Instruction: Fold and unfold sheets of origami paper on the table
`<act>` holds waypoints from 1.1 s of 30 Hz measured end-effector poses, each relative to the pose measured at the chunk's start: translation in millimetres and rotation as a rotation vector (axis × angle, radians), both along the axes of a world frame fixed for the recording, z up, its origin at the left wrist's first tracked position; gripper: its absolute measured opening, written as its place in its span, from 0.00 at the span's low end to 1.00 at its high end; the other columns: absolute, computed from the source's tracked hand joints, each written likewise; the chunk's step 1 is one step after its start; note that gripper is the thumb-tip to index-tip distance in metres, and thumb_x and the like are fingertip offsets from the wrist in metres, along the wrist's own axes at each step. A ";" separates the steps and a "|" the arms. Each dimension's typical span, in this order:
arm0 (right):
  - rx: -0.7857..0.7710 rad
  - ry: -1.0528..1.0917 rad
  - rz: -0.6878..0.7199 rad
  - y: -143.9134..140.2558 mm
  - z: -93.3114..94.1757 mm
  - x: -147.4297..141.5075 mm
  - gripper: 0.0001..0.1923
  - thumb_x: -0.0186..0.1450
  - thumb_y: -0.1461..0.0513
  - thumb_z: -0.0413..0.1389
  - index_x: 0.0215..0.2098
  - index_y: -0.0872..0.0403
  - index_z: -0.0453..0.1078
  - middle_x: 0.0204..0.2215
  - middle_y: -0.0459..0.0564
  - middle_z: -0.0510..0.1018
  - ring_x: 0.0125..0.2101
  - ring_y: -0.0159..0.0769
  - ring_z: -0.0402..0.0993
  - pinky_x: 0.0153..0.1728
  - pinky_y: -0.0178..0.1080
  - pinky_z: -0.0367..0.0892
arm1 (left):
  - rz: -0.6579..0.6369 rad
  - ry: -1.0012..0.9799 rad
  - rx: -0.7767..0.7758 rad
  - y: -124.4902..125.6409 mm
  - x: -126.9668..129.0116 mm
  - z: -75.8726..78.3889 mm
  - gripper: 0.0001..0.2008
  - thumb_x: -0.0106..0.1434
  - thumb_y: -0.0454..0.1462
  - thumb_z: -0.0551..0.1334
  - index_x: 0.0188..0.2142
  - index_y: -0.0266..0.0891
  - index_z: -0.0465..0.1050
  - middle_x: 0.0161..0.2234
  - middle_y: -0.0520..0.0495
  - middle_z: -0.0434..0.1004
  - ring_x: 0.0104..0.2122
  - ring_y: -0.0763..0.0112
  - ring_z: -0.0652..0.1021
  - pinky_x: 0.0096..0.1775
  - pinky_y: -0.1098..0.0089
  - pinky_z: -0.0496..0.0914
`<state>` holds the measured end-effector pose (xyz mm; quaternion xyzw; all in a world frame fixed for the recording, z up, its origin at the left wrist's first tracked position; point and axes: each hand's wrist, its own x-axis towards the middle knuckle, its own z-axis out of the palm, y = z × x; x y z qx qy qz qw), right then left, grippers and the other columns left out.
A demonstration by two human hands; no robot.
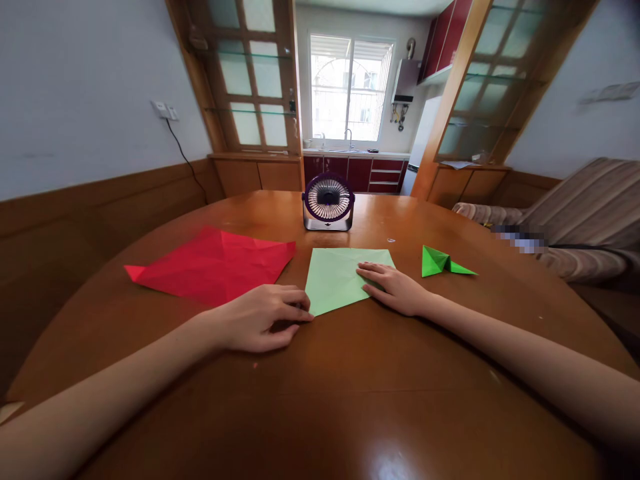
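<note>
A pale green sheet of paper (337, 277) with faint creases lies flat on the table in front of me. My right hand (395, 288) rests on its right side, fingers stretched out and apart. At the sheet's near left corner is my left hand (270, 317), its fingers loosely bent and its thumb apart; a fingertip touches the corner. Left of the sheet, a larger red paper (215, 263) with crease marks is spread out, its left tip folded over. A folded bright green paper piece (435, 261) stands to the right, beyond my right hand.
A small dark purple fan (329, 200) stands behind the papers on the round-edged wooden table (320, 413). A striped sofa (595, 207) is at the right. Glass-shelved cabinets (253, 73) flank the kitchen opening at the back.
</note>
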<state>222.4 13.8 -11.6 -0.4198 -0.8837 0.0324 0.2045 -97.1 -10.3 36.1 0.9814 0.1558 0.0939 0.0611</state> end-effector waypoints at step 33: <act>-0.002 -0.027 -0.001 -0.5 2.0 0.7 0.26 0.71 0.53 0.44 0.61 0.57 0.63 0.61 0.59 0.64 0.62 0.49 0.60 0.61 0.53 0.60 | -0.008 0.040 0.110 4.5 19.2 -7.6 0.18 0.66 0.35 0.51 0.52 0.40 0.69 0.39 0.44 0.73 0.38 0.63 0.71 0.43 0.63 0.66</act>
